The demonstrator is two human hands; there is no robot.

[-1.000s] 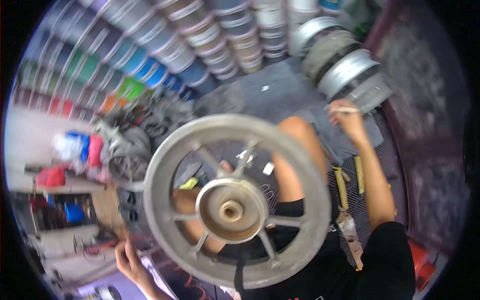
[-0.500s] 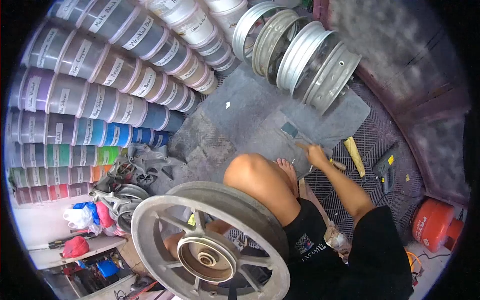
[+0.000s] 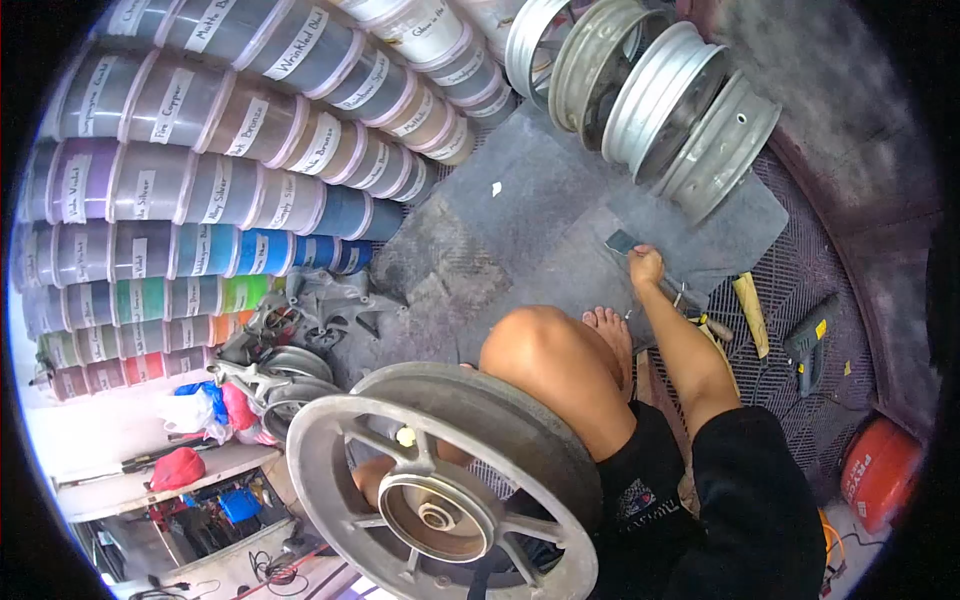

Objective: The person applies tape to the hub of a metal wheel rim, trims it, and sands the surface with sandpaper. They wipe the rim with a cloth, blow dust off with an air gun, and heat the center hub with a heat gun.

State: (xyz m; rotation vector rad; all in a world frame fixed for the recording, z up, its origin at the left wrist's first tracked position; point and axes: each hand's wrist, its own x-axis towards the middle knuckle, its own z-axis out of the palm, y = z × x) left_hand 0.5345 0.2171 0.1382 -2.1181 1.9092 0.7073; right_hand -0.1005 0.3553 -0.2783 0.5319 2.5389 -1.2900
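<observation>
On the grey floor mat point(image 3: 540, 225), my right hand point(image 3: 646, 266) is closed with its fingers at the edge of a small dark square sheet point(image 3: 621, 242). The sheet may be sandpaper, but its surface is too small to tell. A large bare-metal spoked wheel point(image 3: 310, 450) stands tilted against my bent leg, its hub point(image 3: 436, 516) facing the camera. My left hand cannot be made out; the wheel covers that side, and skin showing between the spokes could be arm or leg.
Several silver rims point(image 3: 655, 110) stand in a row at the back. Labelled tubs point(image 3: 240, 195) are stacked along the left, above metal frame parts point(image 3: 330, 300). A yellowish strip point(image 3: 750, 315), a heat-gun-like tool point(image 3: 808, 345) and a red cylinder point(image 3: 880, 475) lie to the right.
My right hand has moved forward to the dark sheet, its pointing finger now curled in at the sheet's edge. The camera view has shifted, so the whole scene sits further right.
</observation>
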